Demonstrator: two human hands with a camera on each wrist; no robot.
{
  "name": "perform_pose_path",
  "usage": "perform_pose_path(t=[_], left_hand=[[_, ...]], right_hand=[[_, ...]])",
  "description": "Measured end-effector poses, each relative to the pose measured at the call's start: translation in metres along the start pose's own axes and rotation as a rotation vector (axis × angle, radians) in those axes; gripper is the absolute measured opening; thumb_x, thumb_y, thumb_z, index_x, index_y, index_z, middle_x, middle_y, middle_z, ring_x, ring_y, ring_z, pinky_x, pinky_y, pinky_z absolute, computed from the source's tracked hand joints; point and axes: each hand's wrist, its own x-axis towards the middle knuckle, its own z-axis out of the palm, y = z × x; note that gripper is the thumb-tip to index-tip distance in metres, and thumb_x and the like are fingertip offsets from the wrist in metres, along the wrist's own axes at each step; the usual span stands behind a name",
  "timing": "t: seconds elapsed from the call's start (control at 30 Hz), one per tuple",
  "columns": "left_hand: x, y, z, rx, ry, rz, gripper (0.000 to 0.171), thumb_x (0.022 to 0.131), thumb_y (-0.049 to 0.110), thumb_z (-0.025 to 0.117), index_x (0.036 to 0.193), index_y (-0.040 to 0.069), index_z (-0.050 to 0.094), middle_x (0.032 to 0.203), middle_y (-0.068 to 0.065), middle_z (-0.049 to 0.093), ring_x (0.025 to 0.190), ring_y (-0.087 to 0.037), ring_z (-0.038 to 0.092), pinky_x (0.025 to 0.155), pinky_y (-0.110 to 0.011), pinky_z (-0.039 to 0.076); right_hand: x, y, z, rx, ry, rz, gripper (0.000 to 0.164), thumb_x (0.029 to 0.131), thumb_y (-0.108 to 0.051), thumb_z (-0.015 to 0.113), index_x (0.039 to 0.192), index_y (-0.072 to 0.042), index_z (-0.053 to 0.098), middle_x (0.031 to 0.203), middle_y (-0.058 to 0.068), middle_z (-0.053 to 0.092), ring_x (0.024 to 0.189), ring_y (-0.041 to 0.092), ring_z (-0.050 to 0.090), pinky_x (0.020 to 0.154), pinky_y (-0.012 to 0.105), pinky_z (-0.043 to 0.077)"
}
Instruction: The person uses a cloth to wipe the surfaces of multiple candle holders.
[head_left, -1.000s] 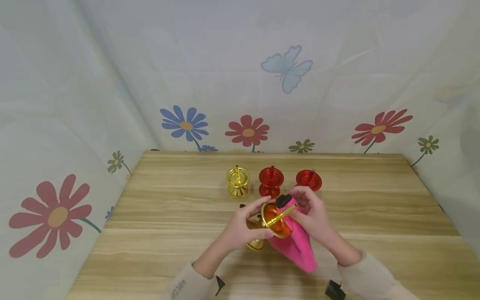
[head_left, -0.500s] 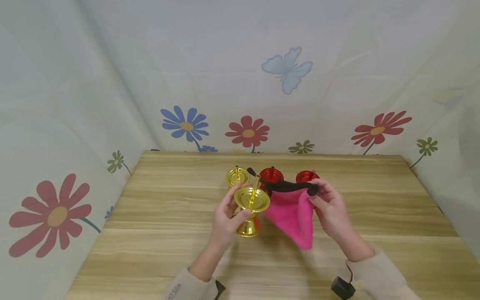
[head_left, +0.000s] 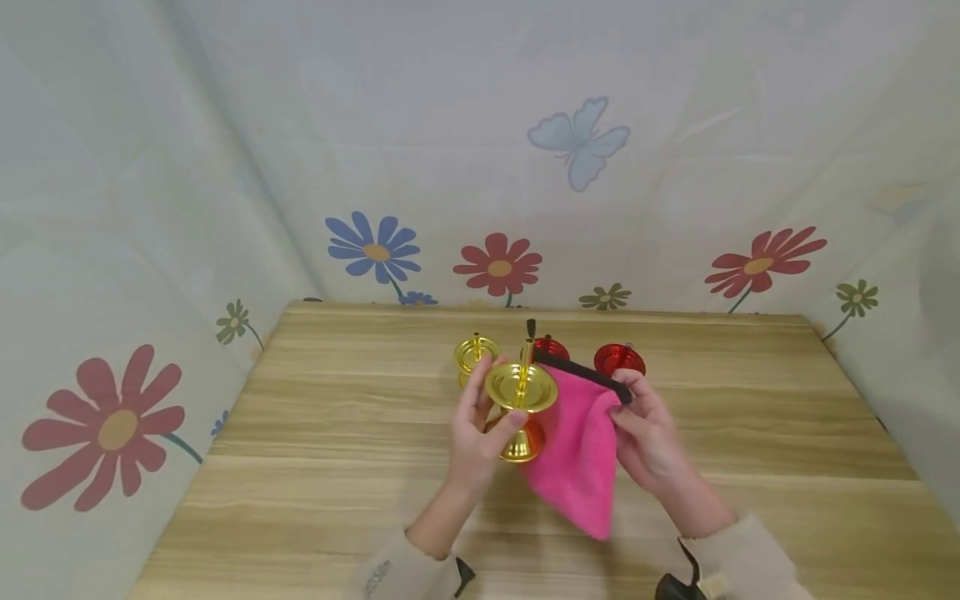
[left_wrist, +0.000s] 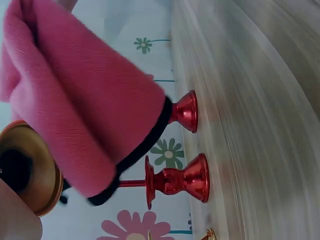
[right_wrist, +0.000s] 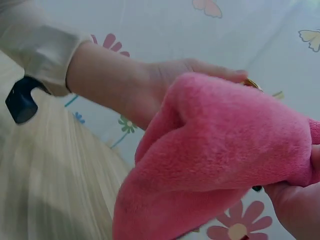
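Observation:
In the head view my left hand grips a gold candle holder at its stem, dish upward and spike roughly upright, raised above the table. My right hand pinches a pink cloth with a black edge by its upper right corner. The cloth hangs down right beside the candle holder's base; whether they touch I cannot tell. Up close in the right wrist view, the folded pink cloth covers part of the left hand. The gold holder's round base shows in the left wrist view.
Behind the hands stand another gold candle holder and two red ones, the left red holder partly hidden by the cloth and the right red holder near my right hand. A flower-printed curtain backs the wooden table.
The gold candle holder turned from tilted to upright, then shifted slightly right. The cloth came away from its dish, spread out, and now hangs lower beside it.

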Motion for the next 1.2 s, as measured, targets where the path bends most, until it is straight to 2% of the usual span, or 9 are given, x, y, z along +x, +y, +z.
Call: perform_pose_path(t=[0.2,0.3,0.43,0.5,0.7,0.83,1.0,1.13,1.2], left_hand=[[-0.002,-0.002,0.006,-0.020,0.027,0.011,0.077,0.077,0.031,0.068,0.138,0.009,0.027,0.137,-0.009,0.040,0.119,-0.013,0.046,0.088,-0.024,0.046],[-0.003,-0.001,0.009,-0.010,0.037,0.025,0.076,0.077,0.032,0.067,0.138,0.010,0.027,0.138,-0.008,0.039,0.119,-0.013,0.046,0.087,-0.025,0.047],[-0.004,0.000,0.011,0.009,0.040,0.050,0.076,0.076,0.035,0.067,0.137,0.012,0.029,0.138,-0.004,0.040,0.120,-0.013,0.045,0.087,-0.025,0.047],[-0.004,0.000,0.012,0.016,0.040,0.061,0.076,0.076,0.036,0.068,0.137,0.013,0.030,0.137,-0.003,0.041,0.120,-0.014,0.045,0.086,-0.023,0.047],[-0.003,0.001,0.013,0.018,0.053,0.059,0.069,0.077,0.026,0.068,0.134,0.013,0.032,0.136,-0.006,0.041,0.116,-0.013,0.047,0.082,-0.022,0.049],[-0.002,0.001,0.013,0.028,0.061,0.062,0.066,0.078,0.020,0.066,0.133,0.008,0.032,0.134,-0.012,0.043,0.112,-0.013,0.050,0.080,-0.024,0.050],[-0.001,-0.002,0.012,0.056,0.037,0.044,0.059,0.082,0.019,0.062,0.131,0.007,0.033,0.131,-0.009,0.046,0.110,-0.014,0.050,0.078,-0.026,0.052],[0.000,-0.004,0.011,0.079,0.008,0.021,0.053,0.085,0.022,0.056,0.131,0.011,0.033,0.131,-0.005,0.045,0.111,-0.013,0.048,0.080,-0.025,0.050],[0.000,-0.004,0.010,0.086,-0.011,0.012,0.052,0.086,0.027,0.054,0.132,0.012,0.033,0.131,-0.007,0.046,0.111,-0.014,0.047,0.085,-0.022,0.047]], right_hand=[[0.000,0.009,0.006,0.133,-0.032,0.060,0.047,0.086,0.017,0.019,0.120,-0.005,0.043,0.108,0.005,0.055,0.089,0.012,0.057,0.076,0.020,0.050],[0.000,0.012,0.008,0.162,-0.014,0.111,0.043,0.088,0.014,0.022,0.115,-0.003,0.051,0.103,0.005,0.061,0.088,0.012,0.060,0.076,0.019,0.050],[0.000,0.015,0.010,0.155,0.034,0.147,0.038,0.090,0.011,0.028,0.101,-0.003,0.062,0.095,0.004,0.065,0.086,0.010,0.062,0.075,0.019,0.051],[-0.001,0.017,0.011,0.129,0.049,0.157,0.036,0.090,0.010,0.032,0.100,-0.005,0.063,0.096,0.002,0.065,0.086,0.009,0.062,0.075,0.018,0.050],[-0.002,0.020,0.013,-0.055,0.051,0.210,0.027,0.090,-0.001,0.044,0.104,-0.017,0.061,0.103,-0.006,0.061,0.091,0.005,0.057,0.079,0.016,0.047],[-0.003,0.023,0.017,-0.151,0.053,0.215,0.029,0.091,-0.004,0.044,0.110,-0.022,0.056,0.106,-0.009,0.056,0.094,0.003,0.054,0.080,0.015,0.046],[-0.002,0.027,0.023,-0.308,0.100,0.184,0.030,0.092,-0.006,0.042,0.110,-0.027,0.052,0.105,-0.011,0.050,0.090,0.000,0.053,0.075,0.014,0.046],[-0.002,0.030,0.025,-0.320,0.114,0.155,0.029,0.092,-0.006,0.042,0.109,-0.026,0.052,0.103,-0.010,0.049,0.088,-0.001,0.053,0.074,0.014,0.046],[-0.001,0.031,0.025,-0.306,0.117,0.141,0.028,0.092,-0.006,0.042,0.109,-0.026,0.052,0.102,-0.010,0.050,0.087,-0.001,0.054,0.073,0.013,0.047]])
